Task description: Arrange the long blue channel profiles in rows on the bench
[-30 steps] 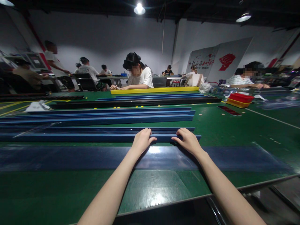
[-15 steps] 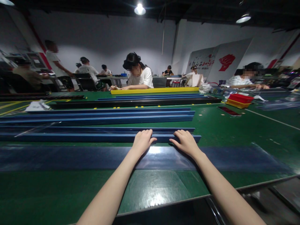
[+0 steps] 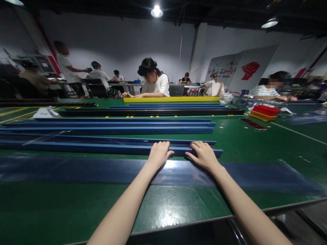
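My left hand (image 3: 160,153) lies over a long blue profile (image 3: 114,149), its fingers bent across the top and its thumb on the near side. To the right, near the same profile's end, my right hand (image 3: 203,153) grips it in a like way. A gap of bare profile shows between the two thumbs. Part of the profile's edge is hidden under my fingers. On the near side a long, clear plastic strip (image 3: 76,170) lies flat below my wrists, reaching far left and right.
More blue profiles (image 3: 153,130) lie behind, then a black one (image 3: 153,112) and a yellow one (image 3: 173,99). A phone (image 3: 252,124) and red and yellow bins (image 3: 264,112) stand right on the green table (image 3: 76,211). A co-worker (image 3: 153,80) sits opposite.
The view has shifted slightly, so the scene sits a little further right. Both hands keep their place on the blue profile. A standing person at the back left has moved an arm.
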Action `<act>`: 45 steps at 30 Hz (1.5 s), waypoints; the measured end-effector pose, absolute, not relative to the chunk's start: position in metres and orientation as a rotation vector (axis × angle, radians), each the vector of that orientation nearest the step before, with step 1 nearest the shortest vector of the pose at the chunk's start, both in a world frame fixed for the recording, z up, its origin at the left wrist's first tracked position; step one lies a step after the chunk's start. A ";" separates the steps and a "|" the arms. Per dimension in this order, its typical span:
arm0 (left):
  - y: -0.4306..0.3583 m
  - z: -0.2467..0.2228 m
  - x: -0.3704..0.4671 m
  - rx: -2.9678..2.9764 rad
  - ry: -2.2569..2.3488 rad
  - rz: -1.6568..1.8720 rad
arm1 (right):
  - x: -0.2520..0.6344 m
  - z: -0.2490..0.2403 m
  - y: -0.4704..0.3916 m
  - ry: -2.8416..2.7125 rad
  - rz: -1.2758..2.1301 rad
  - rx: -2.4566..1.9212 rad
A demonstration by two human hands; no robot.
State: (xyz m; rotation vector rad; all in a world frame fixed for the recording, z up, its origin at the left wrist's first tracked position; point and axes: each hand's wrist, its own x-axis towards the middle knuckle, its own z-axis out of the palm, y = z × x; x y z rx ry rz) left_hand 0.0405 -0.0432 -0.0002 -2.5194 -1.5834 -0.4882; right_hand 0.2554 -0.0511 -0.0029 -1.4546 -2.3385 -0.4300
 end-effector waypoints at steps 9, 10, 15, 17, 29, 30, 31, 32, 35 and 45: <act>-0.043 0.004 0.038 -2.509 -1.582 -0.440 | 0.225 0.012 -0.039 -2.553 -0.388 -1.424; -0.044 0.006 0.038 -2.510 -1.577 -0.434 | 0.221 0.014 -0.038 -2.575 -0.378 -1.419; -0.044 0.013 0.033 -2.534 -1.585 -0.393 | 0.209 0.018 -0.030 -2.642 -0.284 -1.464; -0.043 0.015 0.031 -2.533 -1.608 -0.380 | 0.209 0.018 -0.029 -2.645 -0.266 -1.461; -0.041 0.022 0.019 -2.513 -1.694 -0.298 | 0.213 0.021 -0.028 -2.603 -0.071 -1.491; -0.041 0.022 0.019 -2.511 -1.695 -0.294 | 0.213 0.020 -0.028 -2.586 -0.023 -1.471; -0.041 0.021 0.019 -2.509 -1.692 -0.291 | 0.213 0.019 -0.028 -2.564 0.017 -1.445; -0.041 0.021 0.019 -2.508 -1.687 -0.290 | 0.213 0.019 -0.028 -2.541 0.045 -1.418; -0.040 0.019 0.019 -2.512 -1.678 -0.296 | 0.214 0.015 -0.028 -2.492 0.092 -1.353; -0.041 0.015 0.017 -2.507 -1.637 -0.342 | 0.215 0.010 -0.033 -2.472 -0.012 -1.328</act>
